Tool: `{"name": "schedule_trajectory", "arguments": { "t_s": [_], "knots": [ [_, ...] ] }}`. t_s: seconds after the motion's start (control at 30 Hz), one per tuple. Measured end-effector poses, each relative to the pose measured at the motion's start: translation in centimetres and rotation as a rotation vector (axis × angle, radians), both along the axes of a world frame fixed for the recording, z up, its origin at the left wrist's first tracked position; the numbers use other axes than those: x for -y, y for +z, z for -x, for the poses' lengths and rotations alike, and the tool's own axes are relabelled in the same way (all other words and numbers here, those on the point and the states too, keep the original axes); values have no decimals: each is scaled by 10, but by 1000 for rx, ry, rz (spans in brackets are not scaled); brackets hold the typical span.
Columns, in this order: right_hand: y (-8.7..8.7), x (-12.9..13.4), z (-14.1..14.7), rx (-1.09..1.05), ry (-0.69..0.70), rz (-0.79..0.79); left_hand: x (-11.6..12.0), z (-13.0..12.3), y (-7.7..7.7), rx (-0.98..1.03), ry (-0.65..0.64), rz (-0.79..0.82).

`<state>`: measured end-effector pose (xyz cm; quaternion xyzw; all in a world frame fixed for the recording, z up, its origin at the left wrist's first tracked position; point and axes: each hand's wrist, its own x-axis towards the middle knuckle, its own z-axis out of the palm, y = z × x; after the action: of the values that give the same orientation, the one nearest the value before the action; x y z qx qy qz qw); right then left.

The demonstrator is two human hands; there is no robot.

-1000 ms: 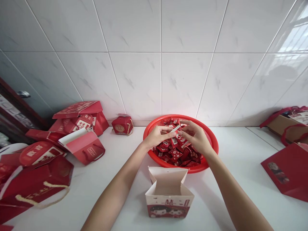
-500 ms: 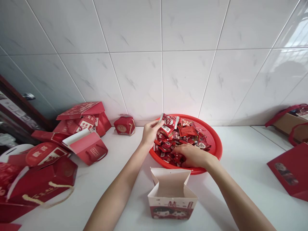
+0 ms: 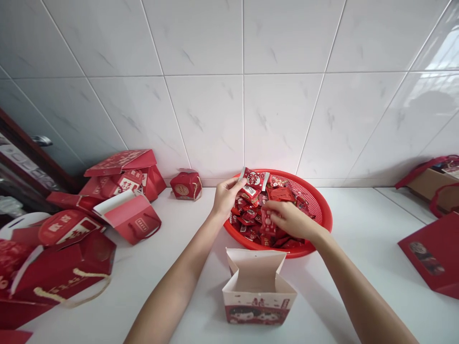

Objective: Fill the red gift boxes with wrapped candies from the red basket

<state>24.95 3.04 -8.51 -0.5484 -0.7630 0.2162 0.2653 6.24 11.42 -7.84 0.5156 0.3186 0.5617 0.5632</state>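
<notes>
Right hand (image 3: 288, 218) raised with packet (image 3: 267, 223) | white counter (image 3: 362, 229) | veined wall tiles (image 3: 204, 119)

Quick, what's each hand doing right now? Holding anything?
Left hand: closed, holding a white-ended red packet by one end.
Right hand: closed, fingertips pinching a patterned red packet above the pile in the basket.

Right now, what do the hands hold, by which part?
The left hand pinches a white-ended packet by its left end; the right hand pinches a red packet, apparently near its top.
</notes>
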Motion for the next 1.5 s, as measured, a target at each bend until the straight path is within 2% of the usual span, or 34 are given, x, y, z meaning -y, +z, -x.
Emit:
{"name": "schedule_trajectory", "arguments": {
  "t_s": [0.13, 0.2, 0.27, 0.4, 0.57, 0.67, 0.93, 1.03, 1.17, 1.3, 1.5],
  "knots": [
    [7, -6, -11, -697, -201, -21, -2, 0, -1, -13, -1, -17],
    [13, -7, -15, -981, -208, -35, -2, 0, -2, -17, -9, -26],
    [18, -7, -17, -1130, -193, -114, -2, 1, -2, -18, -17, -24],
    [21, -4, -14, -1111, -184, -184, 0, 2, -2, -81, -54, -37],
    [15, -3, -9, -999, -215, -215, 3, 2, -3, -279, -95, -150],
    [12, -3, -7, -953, -234, -252, 4, 2, -4, -309, -108, -177],
    [15, 1, -4, -1012, -310, -208, 5, 2, -2, -356, -117, -303],
    [16, 0, -5, -1002, -272, -160, 6, 1, -2, -421, -118, -399],
    [17, -2, -6, -1106, -214, -145, 7, 1, -2, -500, -131, -486],
    [15, -3, -7, -1176, -175, -126, 7, 1, -2, -528, -139, -492],
    [12, -2, -7, -1088, -159, -63, 6, 2, -3, -474, -132, -458]
  ]
}}
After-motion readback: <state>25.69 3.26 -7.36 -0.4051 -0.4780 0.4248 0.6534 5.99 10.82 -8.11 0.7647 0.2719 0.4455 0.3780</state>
